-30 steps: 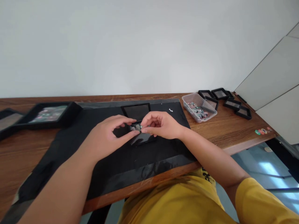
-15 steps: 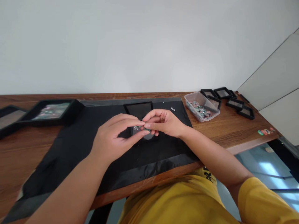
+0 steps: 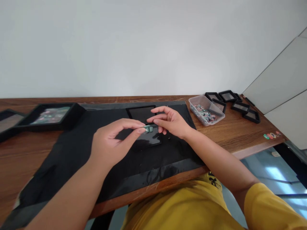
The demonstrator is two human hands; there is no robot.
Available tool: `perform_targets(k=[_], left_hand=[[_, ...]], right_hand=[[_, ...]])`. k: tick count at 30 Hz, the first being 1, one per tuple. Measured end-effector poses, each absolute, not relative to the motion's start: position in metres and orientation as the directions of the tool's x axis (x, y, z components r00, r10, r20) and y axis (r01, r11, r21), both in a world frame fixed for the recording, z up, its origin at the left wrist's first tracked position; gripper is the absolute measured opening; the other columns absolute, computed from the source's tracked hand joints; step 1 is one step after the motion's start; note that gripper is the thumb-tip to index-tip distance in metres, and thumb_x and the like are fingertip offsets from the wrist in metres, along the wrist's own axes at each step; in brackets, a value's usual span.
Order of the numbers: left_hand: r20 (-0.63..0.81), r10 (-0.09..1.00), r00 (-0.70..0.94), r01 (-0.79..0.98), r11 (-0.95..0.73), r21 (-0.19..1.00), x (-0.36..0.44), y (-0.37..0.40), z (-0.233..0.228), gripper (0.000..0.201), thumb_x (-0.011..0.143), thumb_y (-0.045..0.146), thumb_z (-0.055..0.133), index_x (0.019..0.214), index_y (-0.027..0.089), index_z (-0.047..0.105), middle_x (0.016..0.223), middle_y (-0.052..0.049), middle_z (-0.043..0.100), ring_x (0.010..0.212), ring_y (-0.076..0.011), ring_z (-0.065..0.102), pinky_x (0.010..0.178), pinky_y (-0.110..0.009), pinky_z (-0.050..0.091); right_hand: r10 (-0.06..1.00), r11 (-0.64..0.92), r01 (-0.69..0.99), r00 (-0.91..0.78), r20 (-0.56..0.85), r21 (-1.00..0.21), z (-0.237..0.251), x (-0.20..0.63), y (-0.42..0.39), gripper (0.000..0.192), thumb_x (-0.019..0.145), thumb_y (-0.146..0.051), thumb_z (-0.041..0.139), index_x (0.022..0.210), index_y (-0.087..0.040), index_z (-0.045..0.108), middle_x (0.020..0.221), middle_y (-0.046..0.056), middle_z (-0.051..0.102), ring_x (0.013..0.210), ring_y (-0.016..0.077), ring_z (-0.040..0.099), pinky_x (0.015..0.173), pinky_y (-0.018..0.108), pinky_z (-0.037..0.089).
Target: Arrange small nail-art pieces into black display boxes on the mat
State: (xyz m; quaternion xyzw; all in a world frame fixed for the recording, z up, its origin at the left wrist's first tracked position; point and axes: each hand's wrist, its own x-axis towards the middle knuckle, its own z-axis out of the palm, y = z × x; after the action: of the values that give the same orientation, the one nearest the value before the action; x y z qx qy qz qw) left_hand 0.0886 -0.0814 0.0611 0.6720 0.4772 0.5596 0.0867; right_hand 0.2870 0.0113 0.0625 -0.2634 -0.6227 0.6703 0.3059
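Note:
My left hand (image 3: 115, 137) pinches a small green piece (image 3: 147, 129) with a rounded, glossy face between thumb and forefinger. Its exact kind is too small to make out. Just to the right, my right hand (image 3: 170, 122) has its fingers apart, the thumb and middle fingertip close to the piece. Under both hands a thin black frame (image 3: 141, 107) lies on the black mat (image 3: 79, 159). Its near part, a shiny pane (image 3: 151, 139), shows below the green piece; the hands cover its middle.
A clear plastic tub (image 3: 217, 119) of small coloured pieces stands right of the mat. Several small black frames (image 3: 227, 95) lie behind it. A larger black frame (image 3: 51, 115) with a picture sits at left. Round coloured pieces (image 3: 271, 135) lie near the table's right edge.
My right hand has drawn up and away from my left, its fingers spreading. The green piece now shows in my left fingertips, and a dark speck shows on the mat.

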Motion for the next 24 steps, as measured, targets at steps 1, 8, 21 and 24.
perform_targets(k=[1, 8, 21, 24], left_hand=[[0.635, 0.763, -0.122, 0.522, -0.494, 0.695, 0.089, -0.082, 0.060, 0.005, 0.090, 0.029, 0.080, 0.085, 0.029, 0.080, 0.090, 0.001, 0.085, 0.082, -0.0188, 0.080, 0.081, -0.031, 0.064], [0.553, 0.760, -0.343, 0.367, -0.433, 0.823, 0.089, -0.075, 0.059, 0.004, 0.087, 0.026, 0.078, 0.085, 0.023, 0.078, 0.092, -0.003, 0.086, 0.080, -0.0166, 0.081, 0.075, -0.027, 0.065], [0.566, 0.675, -0.473, 0.458, -0.360, 0.812, 0.072, -0.067, 0.054, 0.006, 0.081, 0.024, 0.082, 0.083, 0.019, 0.079, 0.079, -0.001, 0.080, 0.068, -0.0133, 0.072, 0.068, -0.024, 0.058], [0.566, 0.670, -0.481, 0.444, -0.370, 0.816, 0.073, -0.068, 0.058, 0.005, 0.079, 0.023, 0.083, 0.080, 0.020, 0.079, 0.075, -0.001, 0.078, 0.065, -0.0133, 0.069, 0.063, -0.024, 0.055]], right_hand=[[0.762, 0.035, -0.035, -0.646, 0.049, -0.999, 0.062, 0.288, 0.012, 0.034, 0.096, -0.018, 0.070, 0.126, -0.024, 0.058, 0.116, 0.002, 0.077, 0.056, 0.0048, 0.058, 0.051, 0.017, 0.050], [0.758, 0.492, 0.313, -0.613, 0.224, -0.812, 0.060, 0.291, 0.007, 0.036, 0.089, 0.000, 0.061, 0.118, -0.020, 0.066, 0.102, 0.002, 0.077, 0.073, 0.0105, 0.064, 0.077, 0.025, 0.054], [0.742, 0.581, 0.490, -0.647, 0.175, -0.650, 0.066, 0.287, 0.004, 0.030, 0.089, -0.002, 0.068, 0.112, -0.019, 0.072, 0.099, 0.003, 0.078, 0.087, 0.0159, 0.071, 0.083, 0.027, 0.051], [0.723, 0.630, 0.549, -0.672, 0.159, -0.549, 0.072, 0.284, 0.002, 0.029, 0.089, -0.003, 0.067, 0.113, -0.019, 0.071, 0.099, 0.004, 0.076, 0.089, 0.0178, 0.068, 0.080, 0.028, 0.046]])
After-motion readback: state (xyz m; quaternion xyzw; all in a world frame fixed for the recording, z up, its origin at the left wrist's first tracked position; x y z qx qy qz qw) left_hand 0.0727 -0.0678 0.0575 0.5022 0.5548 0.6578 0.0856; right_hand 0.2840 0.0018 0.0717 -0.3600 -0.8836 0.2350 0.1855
